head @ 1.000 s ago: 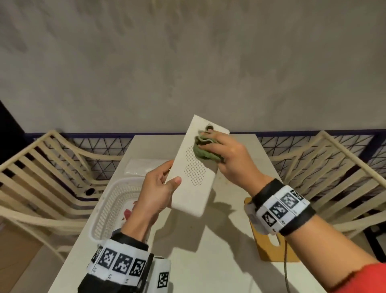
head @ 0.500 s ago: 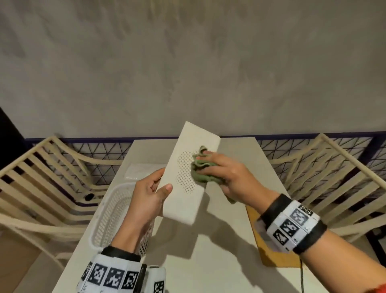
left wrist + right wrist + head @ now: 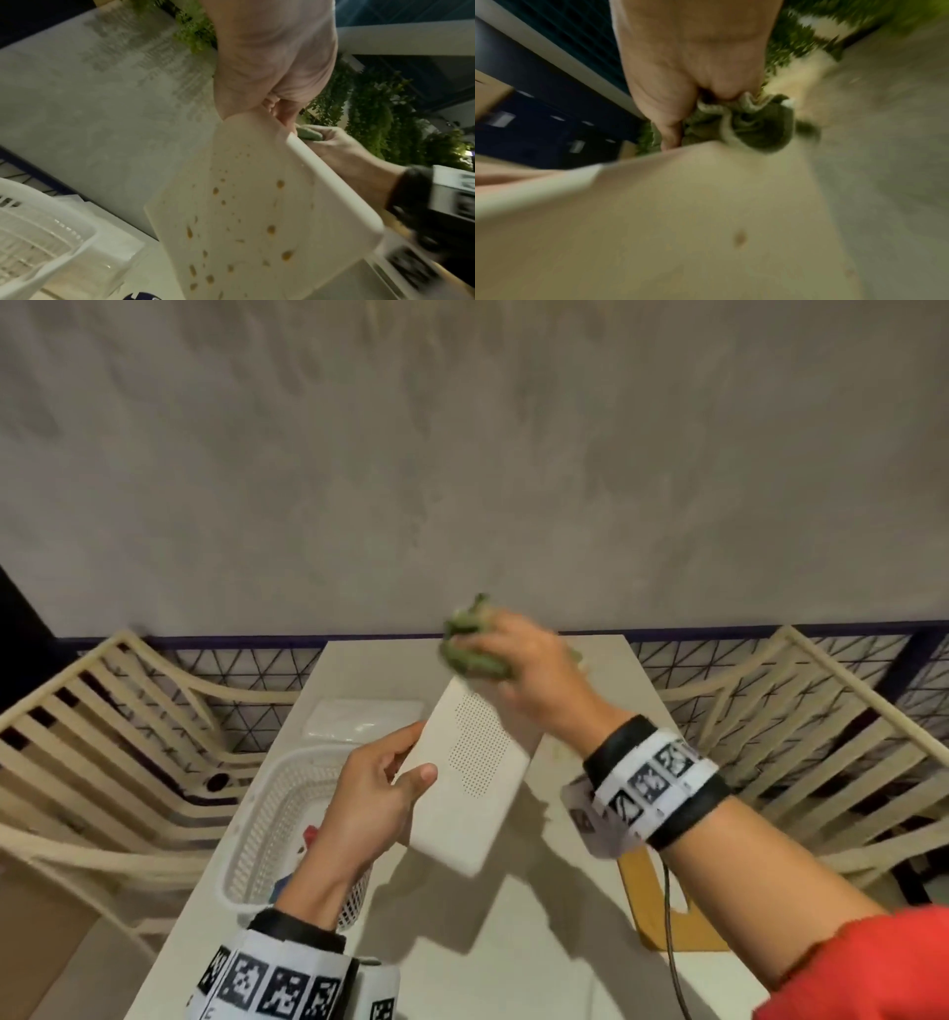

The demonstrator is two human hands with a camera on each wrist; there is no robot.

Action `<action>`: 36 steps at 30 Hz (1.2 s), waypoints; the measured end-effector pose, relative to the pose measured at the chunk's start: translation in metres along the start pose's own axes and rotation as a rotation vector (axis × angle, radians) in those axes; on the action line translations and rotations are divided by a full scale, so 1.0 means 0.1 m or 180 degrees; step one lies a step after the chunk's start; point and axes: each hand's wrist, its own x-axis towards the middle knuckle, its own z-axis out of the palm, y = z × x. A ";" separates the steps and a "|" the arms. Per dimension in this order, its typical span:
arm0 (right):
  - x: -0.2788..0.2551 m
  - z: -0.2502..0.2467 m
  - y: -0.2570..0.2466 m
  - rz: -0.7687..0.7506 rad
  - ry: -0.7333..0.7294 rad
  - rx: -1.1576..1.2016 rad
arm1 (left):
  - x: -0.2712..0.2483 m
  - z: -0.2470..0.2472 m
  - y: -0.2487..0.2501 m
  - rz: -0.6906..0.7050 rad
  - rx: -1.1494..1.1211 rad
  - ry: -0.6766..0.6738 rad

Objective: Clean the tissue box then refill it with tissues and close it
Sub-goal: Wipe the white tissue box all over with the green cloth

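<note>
A flat white tissue box (image 3: 464,783) with a patch of small holes is held tilted above the table. My left hand (image 3: 382,796) grips its left edge, thumb on the top face. In the left wrist view the box (image 3: 252,213) shows yellowish spots on its surface. My right hand (image 3: 513,660) clutches a crumpled green cloth (image 3: 470,644) at the box's far end, blurred by motion. The right wrist view shows the cloth (image 3: 746,123) bunched in my fingers just past the edge of the box (image 3: 654,223). A clear pack of tissues (image 3: 364,719) lies on the table behind the box.
A white plastic basket (image 3: 267,824) stands at the table's left edge with small items inside. A wooden board (image 3: 652,901) lies at the right, partly under my right arm. Slatted cream chairs (image 3: 102,737) flank the pale table (image 3: 488,942). A grey wall rises behind.
My right hand has swept the green cloth from the middle of the box's face up past its far end. The box has sunk lower and tilted flatter in my left hand.
</note>
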 end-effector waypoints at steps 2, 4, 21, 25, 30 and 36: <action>-0.18 0.05 -0.10 -0.0550 -0.0418 0.0085 | 0.00 -0.05 -0.02 0.0005 -0.0081 -0.0014; -0.21 -0.15 0.01 -0.0342 -0.0402 0.0130 | -0.04 -0.06 -0.03 -0.0009 -0.0145 -0.0158; -0.55 0.17 -0.28 -0.0797 -0.0511 0.0458 | 0.06 -0.10 -0.06 0.0023 -0.0508 0.0114; -0.25 -0.12 0.15 0.0198 0.0350 0.0131 | 0.05 -0.10 -0.09 0.0019 -0.0528 0.0069; -0.59 0.27 -0.24 -0.1000 -0.0517 0.0357 | 0.16 -0.14 -0.10 -0.0007 -0.0639 0.0291; -0.30 0.01 0.10 -0.0040 0.0351 0.0242 | 0.16 -0.17 -0.05 0.0105 -0.0545 0.0365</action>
